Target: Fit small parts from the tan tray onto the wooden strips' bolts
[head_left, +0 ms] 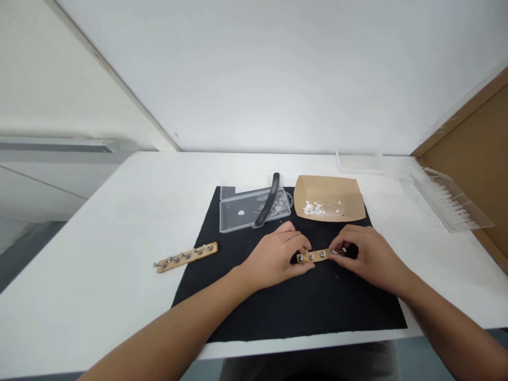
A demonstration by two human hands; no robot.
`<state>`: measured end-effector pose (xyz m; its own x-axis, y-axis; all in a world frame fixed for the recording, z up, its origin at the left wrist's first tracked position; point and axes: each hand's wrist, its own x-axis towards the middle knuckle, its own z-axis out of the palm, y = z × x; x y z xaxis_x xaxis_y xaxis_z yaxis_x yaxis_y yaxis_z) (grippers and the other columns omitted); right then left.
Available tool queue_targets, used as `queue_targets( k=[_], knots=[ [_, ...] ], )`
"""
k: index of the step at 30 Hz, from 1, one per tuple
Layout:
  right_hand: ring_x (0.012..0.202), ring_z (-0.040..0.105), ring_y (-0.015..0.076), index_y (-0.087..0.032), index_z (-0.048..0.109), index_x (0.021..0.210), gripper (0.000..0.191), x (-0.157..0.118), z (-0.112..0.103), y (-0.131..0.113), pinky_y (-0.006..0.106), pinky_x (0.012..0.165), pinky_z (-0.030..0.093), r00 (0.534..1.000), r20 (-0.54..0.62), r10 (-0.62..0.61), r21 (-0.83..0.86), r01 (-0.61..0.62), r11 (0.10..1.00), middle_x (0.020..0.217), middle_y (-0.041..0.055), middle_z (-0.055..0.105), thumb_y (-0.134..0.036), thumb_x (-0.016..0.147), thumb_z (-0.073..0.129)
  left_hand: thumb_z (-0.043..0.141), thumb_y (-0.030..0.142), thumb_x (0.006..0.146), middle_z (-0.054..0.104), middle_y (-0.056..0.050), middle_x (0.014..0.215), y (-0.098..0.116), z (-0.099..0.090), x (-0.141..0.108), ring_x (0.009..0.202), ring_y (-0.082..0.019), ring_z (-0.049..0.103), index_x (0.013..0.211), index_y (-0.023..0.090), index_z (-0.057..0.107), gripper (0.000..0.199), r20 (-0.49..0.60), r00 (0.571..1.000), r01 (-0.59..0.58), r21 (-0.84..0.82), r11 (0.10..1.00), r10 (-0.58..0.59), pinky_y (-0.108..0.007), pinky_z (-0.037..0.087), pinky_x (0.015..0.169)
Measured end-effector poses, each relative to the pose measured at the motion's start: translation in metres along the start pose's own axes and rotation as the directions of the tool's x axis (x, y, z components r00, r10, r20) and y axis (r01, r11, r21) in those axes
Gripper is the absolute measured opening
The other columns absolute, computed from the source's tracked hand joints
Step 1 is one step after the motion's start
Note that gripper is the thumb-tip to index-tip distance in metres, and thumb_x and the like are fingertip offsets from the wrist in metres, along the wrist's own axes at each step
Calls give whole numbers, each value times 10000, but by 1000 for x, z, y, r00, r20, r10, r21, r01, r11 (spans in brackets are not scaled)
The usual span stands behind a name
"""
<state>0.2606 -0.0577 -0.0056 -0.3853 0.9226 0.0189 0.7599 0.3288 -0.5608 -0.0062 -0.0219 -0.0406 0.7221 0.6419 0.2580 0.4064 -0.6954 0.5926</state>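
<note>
A narrow wooden strip [316,256] with a row of small metal clips lies across the black mat [254,317]. White bits show at several clips. My left hand [278,255] is closed on the strip's left end, fingers behind and thumb in front. Near the other end, my right hand [367,256] pinches around the strip at one of its clips, beside a small white piece [334,252]; its fingertips partly hide what they grip. Off to the left, a second wooden strip [188,257] with clips and pale pieces rests half on the mat.
Behind my hands stands an open clear plastic case [226,222] holding clear slender pieces, with a black curved bar [268,200] across it. Beside it is a brown paper tray [329,185] with white flakes. Clear plastic racks [452,203] and a cardboard panel [472,143] stand at right.
</note>
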Motion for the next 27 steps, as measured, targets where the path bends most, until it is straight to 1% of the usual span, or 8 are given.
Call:
queue_targets(
  k=[6, 10, 13, 17, 22, 24, 27],
  knots=[
    [886, 692, 197, -261, 742, 853, 110, 0, 4, 5, 359, 809, 500, 1000, -1, 7, -16, -7, 1000, 917, -1, 751, -290, 939, 805, 820, 350, 917, 757, -30, 912, -1, 1, 0, 882, -212, 607, 1015, 190, 682, 234, -7, 1000, -4, -22, 1000, 4, -333, 505, 788],
    [884, 675, 192, -241, 705, 821, 152, 0, 6, 3, 358, 804, 483, 1000, -27, 16, -22, -17, 1000, 908, -5, 740, -255, 932, 809, 824, 354, 913, 758, -32, 912, -1, 1, 0, 882, -211, 611, 1018, 190, 687, 238, -5, 1000, 1, -32, 999, -1, -327, 507, 788],
    [881, 672, 195, -250, 716, 856, 121, 0, 2, 2, 354, 798, 487, 1000, -19, 7, -26, -8, 1000, 902, -4, 738, -254, 914, 823, 808, 360, 927, 754, -32, 915, -1, 0, 1, 882, -209, 611, 1013, 193, 686, 224, -1, 1000, 4, -25, 1000, -4, -328, 507, 790],
    [889, 685, 199, -269, 738, 950, 113, -2, -11, 7, 339, 772, 510, 999, 31, -16, -17, 17, 1000, 938, 7, 750, -329, 912, 825, 801, 363, 931, 753, -33, 923, 0, -1, 1, 894, -215, 605, 1016, 192, 684, 224, 8, 1000, 7, -11, 1000, -6, -333, 510, 795],
    [801, 708, 177, -272, 756, 967, 89, -2, -20, 19, 317, 727, 529, 999, 48, -21, -42, 23, 999, 880, -8, 766, -318, 909, 805, 808, 364, 925, 757, -38, 928, -1, -1, 0, 908, -224, 607, 1026, 194, 686, 232, 4, 1000, 3, -7, 1000, -3, -335, 514, 795],
    [759, 711, 170, -267, 763, 925, 60, -1, -19, 21, 307, 696, 525, 999, 50, 2, -42, 0, 999, 843, -7, 768, -324, 924, 782, 805, 362, 926, 755, -40, 925, -1, -1, 0, 910, -224, 606, 1017, 195, 684, 225, 0, 1000, 4, -4, 1000, -4, -332, 514, 790],
    [714, 701, 163, -262, 762, 864, 98, 0, -16, 21, 295, 647, 502, 996, 56, 64, -53, -61, 997, 805, -8, 761, -333, 931, 774, 804, 356, 925, 752, -40, 917, -1, -1, 1, 909, -223, 608, 1009, 196, 684, 217, 4, 1000, 7, -15, 1000, -7, -329, 516, 788]
  ],
)
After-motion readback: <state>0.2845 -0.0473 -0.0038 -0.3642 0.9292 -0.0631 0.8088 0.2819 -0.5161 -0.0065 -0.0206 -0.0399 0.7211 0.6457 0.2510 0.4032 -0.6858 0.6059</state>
